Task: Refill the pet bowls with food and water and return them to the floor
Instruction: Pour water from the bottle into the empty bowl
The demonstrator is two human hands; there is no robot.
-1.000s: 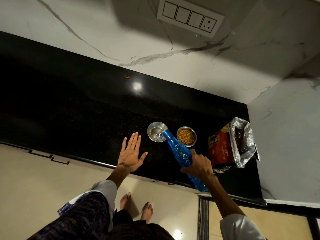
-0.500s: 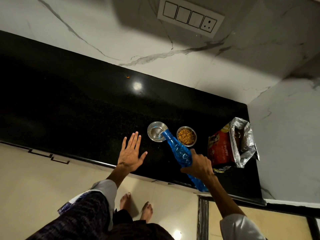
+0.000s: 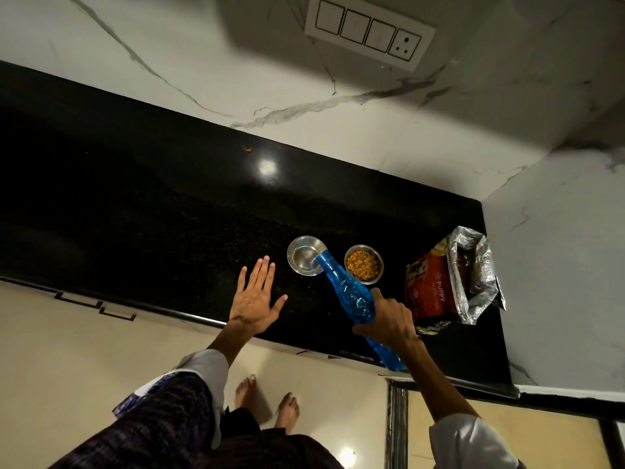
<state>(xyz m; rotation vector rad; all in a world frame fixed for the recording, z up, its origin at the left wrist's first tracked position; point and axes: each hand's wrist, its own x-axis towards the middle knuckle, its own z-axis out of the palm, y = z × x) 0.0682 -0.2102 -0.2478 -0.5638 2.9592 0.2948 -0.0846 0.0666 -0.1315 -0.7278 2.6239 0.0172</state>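
Note:
Two small steel bowls stand side by side on the black counter (image 3: 169, 204). The left bowl (image 3: 302, 248) holds clear water. The right bowl (image 3: 363, 264) is full of orange-brown kibble. My right hand (image 3: 389, 321) grips a blue plastic bottle (image 3: 350, 292) around its middle, tilted down with its mouth over the left bowl's rim, and a thin stream of water runs into that bowl. My left hand (image 3: 256, 301) lies flat on the counter, fingers spread, just left of the water bowl and holding nothing.
An open red and silver puppy food bag (image 3: 449, 282) stands at the counter's right end against the marble side wall. A switch panel (image 3: 368, 30) is on the back wall. One stray kibble (image 3: 248, 149) lies near the back edge. My bare feet (image 3: 267, 404) stand on the tiled floor below.

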